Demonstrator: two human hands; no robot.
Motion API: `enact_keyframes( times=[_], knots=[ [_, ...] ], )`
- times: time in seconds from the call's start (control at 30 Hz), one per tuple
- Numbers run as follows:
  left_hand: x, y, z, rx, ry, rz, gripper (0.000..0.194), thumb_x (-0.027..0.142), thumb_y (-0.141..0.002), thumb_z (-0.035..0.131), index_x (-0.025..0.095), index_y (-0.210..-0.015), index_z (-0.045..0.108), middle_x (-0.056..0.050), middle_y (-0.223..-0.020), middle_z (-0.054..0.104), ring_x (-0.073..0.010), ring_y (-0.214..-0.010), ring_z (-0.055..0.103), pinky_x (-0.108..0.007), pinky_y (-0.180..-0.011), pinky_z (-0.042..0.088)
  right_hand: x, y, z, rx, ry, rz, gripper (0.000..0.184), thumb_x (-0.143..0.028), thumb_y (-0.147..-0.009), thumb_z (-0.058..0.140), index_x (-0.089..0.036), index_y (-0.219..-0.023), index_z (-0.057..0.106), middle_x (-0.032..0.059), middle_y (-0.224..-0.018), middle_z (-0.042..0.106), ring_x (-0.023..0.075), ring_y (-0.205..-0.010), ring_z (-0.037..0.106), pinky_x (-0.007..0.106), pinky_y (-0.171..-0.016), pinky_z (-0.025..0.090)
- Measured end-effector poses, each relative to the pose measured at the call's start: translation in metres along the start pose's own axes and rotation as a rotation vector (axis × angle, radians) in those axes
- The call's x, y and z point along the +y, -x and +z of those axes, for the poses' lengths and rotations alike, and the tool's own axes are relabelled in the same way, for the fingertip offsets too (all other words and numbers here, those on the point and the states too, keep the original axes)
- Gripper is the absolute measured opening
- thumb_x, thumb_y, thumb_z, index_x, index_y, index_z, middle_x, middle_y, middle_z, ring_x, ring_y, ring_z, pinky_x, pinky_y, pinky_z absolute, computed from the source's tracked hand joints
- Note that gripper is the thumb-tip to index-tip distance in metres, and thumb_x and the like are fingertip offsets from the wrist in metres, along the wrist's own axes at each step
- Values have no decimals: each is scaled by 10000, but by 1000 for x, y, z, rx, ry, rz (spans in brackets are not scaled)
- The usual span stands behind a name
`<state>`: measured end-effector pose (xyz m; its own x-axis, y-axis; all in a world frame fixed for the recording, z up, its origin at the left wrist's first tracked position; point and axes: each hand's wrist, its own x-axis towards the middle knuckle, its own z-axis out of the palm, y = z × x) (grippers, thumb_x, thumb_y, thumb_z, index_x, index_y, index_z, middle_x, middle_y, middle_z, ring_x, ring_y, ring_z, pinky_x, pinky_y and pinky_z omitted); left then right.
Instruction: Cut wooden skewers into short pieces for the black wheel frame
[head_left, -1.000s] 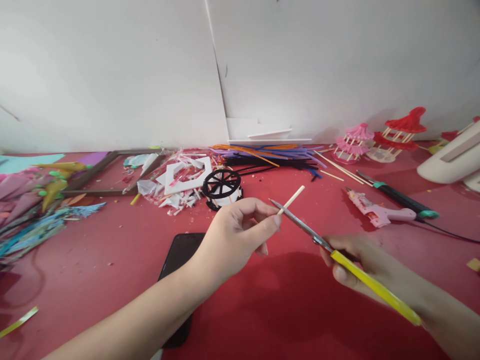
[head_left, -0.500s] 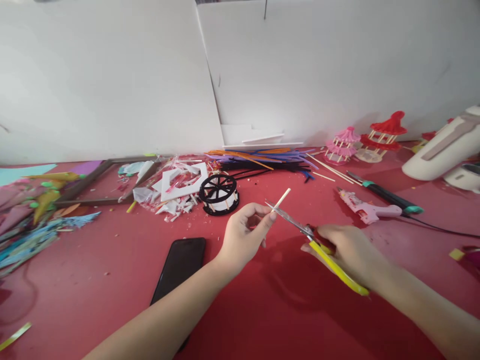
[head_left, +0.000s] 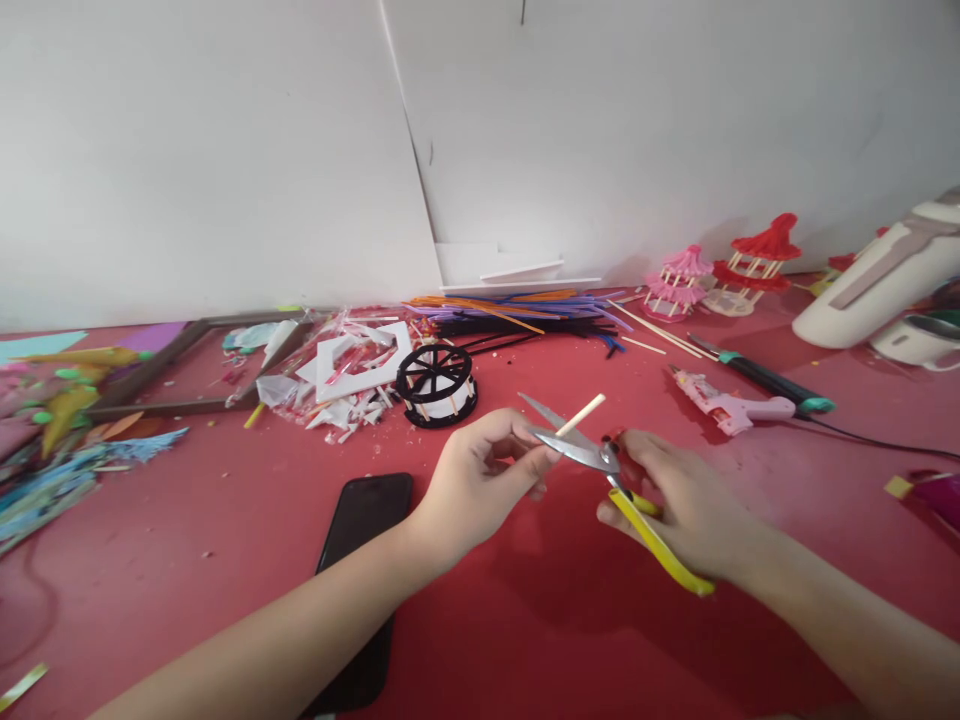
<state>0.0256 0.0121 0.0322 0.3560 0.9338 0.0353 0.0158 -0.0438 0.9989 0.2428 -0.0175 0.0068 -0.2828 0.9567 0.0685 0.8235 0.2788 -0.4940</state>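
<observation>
My left hand (head_left: 480, 485) pinches a short pale wooden stick (head_left: 583, 413) between thumb and fingertips; its free end points up and right. Wrapped round the yellow handles of a pair of scissors (head_left: 581, 452) is my right hand (head_left: 679, 500). The blades are apart, with the stick lying between them close to my left fingertips. Behind my left hand stands a small round model (head_left: 436, 385) with a black spoked top, short stick posts and a black base. A black phone (head_left: 367, 520) lies partly under my left forearm.
Pipe cleaners (head_left: 517, 312) lie along the white wall. To the right are a pink glue gun (head_left: 731, 402), a black-and-green tool (head_left: 772, 382), pink (head_left: 679, 285) and red (head_left: 757, 262) models and a white bottle (head_left: 862, 285). Foam scraps (head_left: 352, 400) and a brown frame (head_left: 169, 408) lie left.
The scissor blades have opened wider around the stick. The stick now leans further to the right. The whole view has shifted slightly.
</observation>
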Motion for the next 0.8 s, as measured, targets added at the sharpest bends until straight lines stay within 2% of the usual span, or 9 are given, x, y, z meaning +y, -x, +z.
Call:
enact_keyframes(
  times=[0.1, 0.2, 0.27, 0.4, 0.53, 0.63, 0.8],
  knots=[
    [-12, -2, -3, -40, 68, 60, 242, 334, -769, 700, 150, -731, 548, 7, -665, 603, -97, -544, 604, -233, -553, 538, -1, -2, 3, 4, 24, -3, 356, -492, -789, 575, -189, -937, 460, 47, -792, 571, 187, -665, 554, 285, -571, 412],
    [-20, -3, -4, -45, 80, 128, 200, 311, -806, 665, 155, -757, 549, 2, -672, 595, -88, -516, 577, -216, -505, 508, -1, -3, 6, -17, -1, 4, 303, -458, -784, 584, -209, -843, 422, 22, -724, 560, 160, -594, 524, 260, -526, 375],
    [-23, -3, -5, -36, -5, 216, 148, 279, -826, 636, 155, -771, 575, -13, -699, 609, -84, -514, 562, -203, -481, 479, 1, -4, 8, -1, -15, -8, 275, -411, -773, 595, -219, -804, 401, 3, -685, 549, 142, -551, 503, 247, -505, 347],
    [-23, -2, -9, 43, -310, 499, 44, 170, -828, 600, 164, -797, 631, -56, -782, 666, -116, -641, 611, -202, -531, 477, 8, -5, 13, 38, 31, -57, 210, -329, -737, 564, -213, -834, 419, -11, -640, 540, 132, -503, 492, 236, -482, 313],
    [-27, -1, -9, 73, -437, 668, 101, 87, -811, 597, 175, -840, 636, -59, -808, 700, -134, -731, 658, -220, -637, 520, 13, -4, 15, 79, 73, -107, 183, -309, -713, 510, -203, -844, 438, -8, -586, 527, 152, -481, 502, 243, -468, 308],
    [-30, 0, -7, 61, -455, 733, 146, 58, -807, 588, 183, -873, 626, -57, -833, 707, -132, -727, 664, -219, -636, 522, 14, -3, 15, 87, 76, -116, 165, -287, -700, 499, -205, -826, 431, -30, -539, 485, 136, -425, 454, 245, -451, 290],
    [-31, 2, -5, 110, -490, 752, 166, 52, -802, 585, 189, -886, 627, -50, -812, 712, -129, -712, 663, -206, -613, 511, 12, -3, 16, 85, 71, -104, 190, -291, -690, 519, -215, -822, 407, -18, -593, 511, 145, -473, 478, 248, -470, 300]
  ],
)
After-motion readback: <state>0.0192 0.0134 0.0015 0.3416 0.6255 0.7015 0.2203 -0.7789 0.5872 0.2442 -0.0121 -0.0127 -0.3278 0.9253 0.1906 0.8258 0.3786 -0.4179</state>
